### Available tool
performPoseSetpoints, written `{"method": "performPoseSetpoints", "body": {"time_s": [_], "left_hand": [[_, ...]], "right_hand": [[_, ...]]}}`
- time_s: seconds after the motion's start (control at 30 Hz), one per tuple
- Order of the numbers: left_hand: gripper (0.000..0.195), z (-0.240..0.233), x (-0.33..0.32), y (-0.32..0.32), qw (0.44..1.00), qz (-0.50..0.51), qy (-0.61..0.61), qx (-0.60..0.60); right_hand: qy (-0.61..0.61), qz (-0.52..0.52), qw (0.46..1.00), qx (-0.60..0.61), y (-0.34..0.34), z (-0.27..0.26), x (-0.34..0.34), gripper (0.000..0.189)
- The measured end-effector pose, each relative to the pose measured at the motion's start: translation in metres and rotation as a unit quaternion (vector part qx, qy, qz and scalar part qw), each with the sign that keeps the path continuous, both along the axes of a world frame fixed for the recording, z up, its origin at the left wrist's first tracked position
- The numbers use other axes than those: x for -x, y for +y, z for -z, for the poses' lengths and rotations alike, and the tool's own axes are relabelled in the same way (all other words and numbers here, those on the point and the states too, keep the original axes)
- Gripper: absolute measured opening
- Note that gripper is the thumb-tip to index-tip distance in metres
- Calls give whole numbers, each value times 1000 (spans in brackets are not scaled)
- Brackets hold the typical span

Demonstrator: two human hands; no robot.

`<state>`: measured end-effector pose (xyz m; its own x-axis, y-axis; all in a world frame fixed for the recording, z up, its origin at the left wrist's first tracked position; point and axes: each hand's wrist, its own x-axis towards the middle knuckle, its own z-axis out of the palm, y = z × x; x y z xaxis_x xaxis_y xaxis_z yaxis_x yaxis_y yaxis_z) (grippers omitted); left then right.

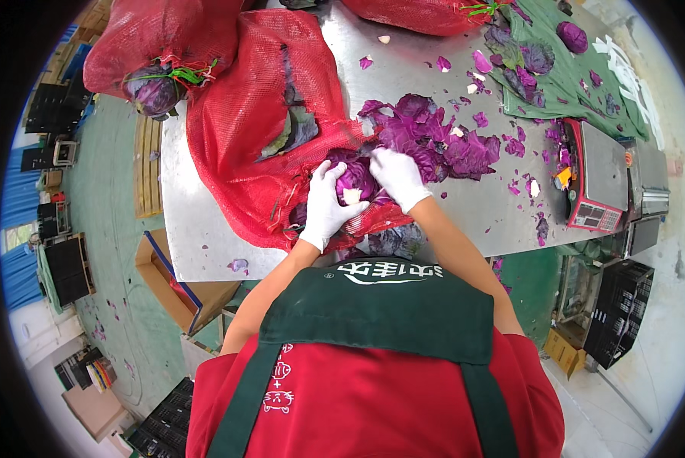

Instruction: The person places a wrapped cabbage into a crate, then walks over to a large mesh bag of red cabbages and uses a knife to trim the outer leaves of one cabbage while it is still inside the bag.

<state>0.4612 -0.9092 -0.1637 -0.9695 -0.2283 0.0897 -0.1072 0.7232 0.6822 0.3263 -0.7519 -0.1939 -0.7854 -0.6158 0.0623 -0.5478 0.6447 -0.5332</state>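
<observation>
Both of my hands wear white gloves and are at one red cabbage [358,178] on the metal table. My left hand [328,197] grips its left side, thumb along the lower edge by the pale cut stem. On the upper right, my right hand [397,174] has its fingers curled in against the head; whether a leaf is pinched in them is hidden. Beneath the cabbage spreads a red mesh sack [251,154], with dark outer leaves [294,131] lying on it. A heap of loose purple leaves [428,137] lies just beyond my right hand.
A red digital scale [603,172] stands at the table's right. Behind it lies a green cloth [571,80] with another red cabbage [572,37]. Full red mesh sacks [159,40] sit at the far left. An open cardboard box [176,280] stands below the table's left front edge.
</observation>
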Motion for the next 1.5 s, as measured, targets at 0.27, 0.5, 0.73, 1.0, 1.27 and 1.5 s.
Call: {"method": "performPoseSetpoints", "body": {"time_s": [0.27, 0.5, 0.73, 1.0, 1.27, 1.5], "left_hand": [[95, 11, -45, -24, 990, -17, -2, -139], [97, -10, -16, -4, 996, -48, -41, -63], [92, -9, -27, -17, 918, -106, -54, -378], [88, -22, -22, -5, 912, -102, -15, -396], [83, -47, -29, -13, 869, -68, -32, -489], [80, -51, -25, -17, 781, -100, -10, -617]], "right_hand": [[-285, 118, 947, 92, 15, 0, -4, 27], [-113, 117, 987, 3, 32, 2, -1, 26], [-74, 83, 993, 51, 30, -73, -30, 64], [-111, -57, 990, 62, 14, -73, -52, 49], [-88, 84, 992, -26, 30, -38, -7, 23], [-75, 92, 989, 89, 33, -92, -13, 48]]}}
